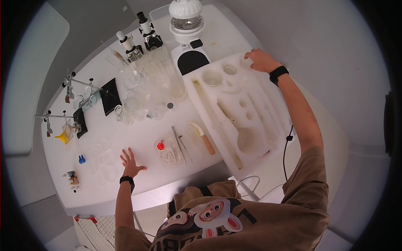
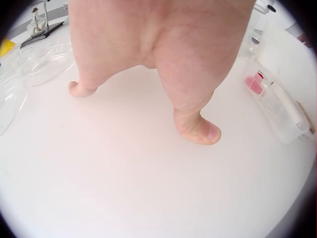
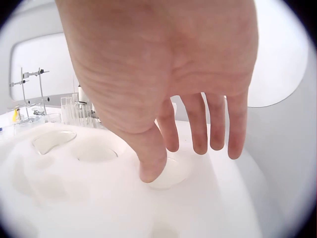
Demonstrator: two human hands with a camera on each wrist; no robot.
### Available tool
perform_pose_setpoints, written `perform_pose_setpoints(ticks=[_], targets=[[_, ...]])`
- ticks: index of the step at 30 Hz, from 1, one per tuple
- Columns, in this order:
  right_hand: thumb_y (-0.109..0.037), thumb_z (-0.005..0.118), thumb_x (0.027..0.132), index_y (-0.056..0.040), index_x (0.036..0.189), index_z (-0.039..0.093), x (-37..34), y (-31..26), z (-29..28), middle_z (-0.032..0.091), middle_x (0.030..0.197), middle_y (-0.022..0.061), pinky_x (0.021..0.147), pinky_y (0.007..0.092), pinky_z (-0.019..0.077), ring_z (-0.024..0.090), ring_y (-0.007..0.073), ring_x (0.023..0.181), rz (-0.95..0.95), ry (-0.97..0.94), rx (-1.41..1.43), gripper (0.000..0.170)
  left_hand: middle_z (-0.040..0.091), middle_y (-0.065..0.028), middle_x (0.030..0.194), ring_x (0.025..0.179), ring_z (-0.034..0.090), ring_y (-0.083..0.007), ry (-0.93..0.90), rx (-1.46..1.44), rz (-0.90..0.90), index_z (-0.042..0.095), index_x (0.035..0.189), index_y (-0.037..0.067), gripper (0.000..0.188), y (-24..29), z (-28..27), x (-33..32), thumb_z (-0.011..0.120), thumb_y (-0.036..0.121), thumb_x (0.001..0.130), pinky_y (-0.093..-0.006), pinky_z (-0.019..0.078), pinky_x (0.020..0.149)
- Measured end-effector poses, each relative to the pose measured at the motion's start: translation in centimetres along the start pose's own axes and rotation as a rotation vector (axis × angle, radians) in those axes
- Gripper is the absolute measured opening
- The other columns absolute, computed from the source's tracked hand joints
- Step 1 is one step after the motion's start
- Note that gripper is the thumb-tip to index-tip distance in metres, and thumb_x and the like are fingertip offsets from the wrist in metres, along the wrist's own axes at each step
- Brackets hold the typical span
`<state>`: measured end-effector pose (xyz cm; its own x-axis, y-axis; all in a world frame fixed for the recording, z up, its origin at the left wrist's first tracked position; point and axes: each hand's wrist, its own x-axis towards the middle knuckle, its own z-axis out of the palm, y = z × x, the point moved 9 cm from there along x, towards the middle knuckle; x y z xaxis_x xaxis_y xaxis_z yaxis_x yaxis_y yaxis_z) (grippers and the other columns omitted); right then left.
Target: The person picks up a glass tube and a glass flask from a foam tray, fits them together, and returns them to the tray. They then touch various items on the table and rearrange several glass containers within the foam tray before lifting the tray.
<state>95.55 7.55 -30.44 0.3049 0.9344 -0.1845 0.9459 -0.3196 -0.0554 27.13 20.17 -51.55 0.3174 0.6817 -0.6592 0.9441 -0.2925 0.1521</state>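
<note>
My right hand (image 1: 264, 62) reaches over the far right corner of a white foam tray (image 1: 211, 102) with shaped recesses. In the right wrist view its fingers point down and apart around a round recess (image 3: 171, 176), the thumb tip at the near rim. Nothing shows between the fingers. Two round glass vessels, a larger one (image 1: 212, 77) and a smaller one (image 1: 229, 69), sit in recesses to its left. My left hand (image 1: 131, 164) is on the white table with fingers spread and holds nothing. Clear glass dishes (image 2: 44, 64) lie to its left.
A clear plastic box (image 1: 169, 154) with a red piece, tweezers (image 1: 179, 142) and a wooden-handled knife (image 1: 207, 144) lie between the hands. Clear glassware (image 1: 144, 90) crowds the middle back. Behind are microscopes (image 1: 153, 39) and a white appliance (image 1: 187, 31); clamp stands (image 1: 79, 121) stand left.
</note>
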Motion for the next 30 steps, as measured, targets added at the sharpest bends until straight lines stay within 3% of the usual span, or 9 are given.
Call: perform_pose_setpoints(ticks=[3,7,13,16,24,30], targets=[[-0.006,0.062,0.076,-0.0043,0.117,0.062,-0.3,0.3,0.2,0.062,0.115,0.0171,0.095,0.044,0.0473,0.055,0.0361,0.112,-0.015,0.022,0.074,0.041,-0.024,-0.0266,0.156,0.14,-0.017,-0.0563,-0.003,-0.001,-0.003,-0.015,0.154,0.013,0.146,0.0,0.1,0.0,0.092,0.038,0.058,-0.0705,0.0168,0.11],[-0.016,0.062,0.083,-0.0016,0.12,0.059,-1.5,-1.6,-0.9,0.062,0.115,0.0193,0.095,0.0441,0.0464,0.055,0.0372,0.112,-0.019,0.016,0.07,0.039,-0.022,-0.0291,0.155,0.139,-0.017,-0.0585,-0.002,0.021,0.004,-0.015,0.154,0.012,0.148,-0.1,0.0,0.1,0.092,0.042,0.056,-0.0711,0.0184,0.109],[-0.022,0.061,0.089,-0.0017,0.121,0.059,-5.1,-7.9,-4.9,0.062,0.117,0.0197,0.093,0.043,0.0467,0.057,0.0356,0.111,-0.023,-0.012,0.083,0.039,-0.02,-0.0324,0.155,0.139,-0.013,-0.0611,0.006,0.05,0.02,-0.014,0.153,0.009,0.147,-0.1,-0.1,0.1,0.091,0.044,0.058,-0.071,0.0213,0.107],[-0.023,0.062,0.088,-0.0011,0.12,0.059,-7.3,-12.0,-5.7,0.064,0.112,0.0206,0.093,0.0432,0.0467,0.059,0.0359,0.108,-0.016,-0.067,0.099,0.039,-0.019,-0.0334,0.154,0.138,-0.012,-0.0622,0.013,0.064,0.031,-0.014,0.153,0.008,0.148,-0.4,0.2,0.4,0.091,0.047,0.056,-0.0715,0.0217,0.107],[-0.028,0.061,0.089,-0.0026,0.12,0.059,-11.7,-27.9,-2.8,0.065,0.109,0.0191,0.09,0.0441,0.0473,0.061,0.0358,0.103,-0.257,-0.267,0.094,0.04,-0.014,-0.0323,0.156,0.139,-0.009,-0.0624,0.105,0.022,0.072,-0.009,0.155,0.01,0.148,-0.7,0.1,0.1,0.092,0.047,0.054,-0.0725,0.0217,0.106],[-0.029,0.061,0.088,-0.0019,0.115,0.06,-15.0,-38.9,0.4,0.065,0.105,0.0193,0.088,0.0461,0.0486,0.062,0.0368,0.099,-0.302,-0.19,0.2,0.039,-0.011,-0.0328,0.156,0.138,-0.008,-0.0633,0.116,0.032,0.086,-0.007,0.155,0.008,0.148,-0.9,0.4,0.6,0.091,0.051,0.053,-0.0739,0.0227,0.104]])
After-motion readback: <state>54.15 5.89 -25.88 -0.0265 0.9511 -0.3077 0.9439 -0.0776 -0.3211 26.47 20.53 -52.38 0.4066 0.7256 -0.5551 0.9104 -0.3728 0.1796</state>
